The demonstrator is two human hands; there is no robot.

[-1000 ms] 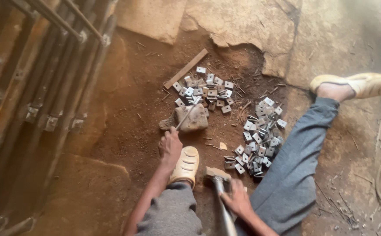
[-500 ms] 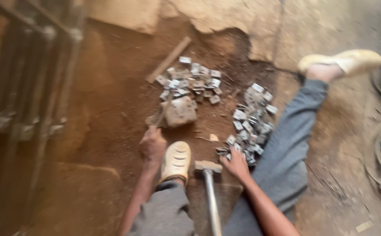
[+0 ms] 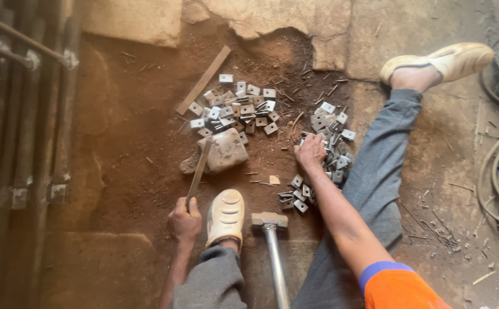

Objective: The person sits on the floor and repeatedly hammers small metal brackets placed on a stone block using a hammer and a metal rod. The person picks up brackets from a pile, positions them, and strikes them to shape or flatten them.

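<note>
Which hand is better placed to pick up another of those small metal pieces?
The right hand. It already rests on the pile of small square metal pieces beside the right leg. The left hand is occupied, gripping a flat metal bar whose tip lies on the stone block.

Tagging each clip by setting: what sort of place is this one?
Probably a small metalworking or fabrication yard, with work done on the bare ground. Signs: heaps of small metal brackets on the dirt, a hammer lying by a stone block, and a barred metal frame alongside.
</note>
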